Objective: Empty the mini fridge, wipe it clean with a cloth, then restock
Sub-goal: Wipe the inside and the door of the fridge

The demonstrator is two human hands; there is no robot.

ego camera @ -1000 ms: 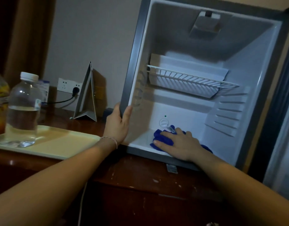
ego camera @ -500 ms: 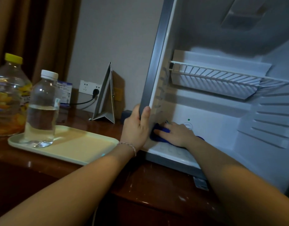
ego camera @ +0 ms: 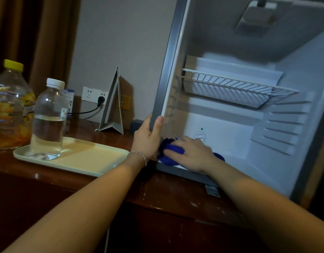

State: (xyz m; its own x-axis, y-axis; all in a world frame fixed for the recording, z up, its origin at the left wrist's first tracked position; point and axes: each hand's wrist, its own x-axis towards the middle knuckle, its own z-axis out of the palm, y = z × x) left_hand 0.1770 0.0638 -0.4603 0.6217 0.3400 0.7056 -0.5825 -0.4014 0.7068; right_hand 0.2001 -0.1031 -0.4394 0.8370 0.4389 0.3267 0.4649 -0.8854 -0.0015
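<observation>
Fingers of the right hand (ego camera: 191, 154) pressed flat on a crumpled blue cloth (ego camera: 171, 149), half hidden, inside the open white mini fridge (ego camera: 221, 143); the left hand (ego camera: 148, 137) gripped its grey front edge

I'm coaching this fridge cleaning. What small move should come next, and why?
Probably sweep the blue cloth rightward along the fridge floor. The right hand presses it into the front-left corner, while the left hand grips the fridge frame, steadying it.

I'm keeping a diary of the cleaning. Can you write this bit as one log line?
step: wiping | left hand: grips fridge frame | right hand: presses cloth on floor | shelf: bare
</observation>
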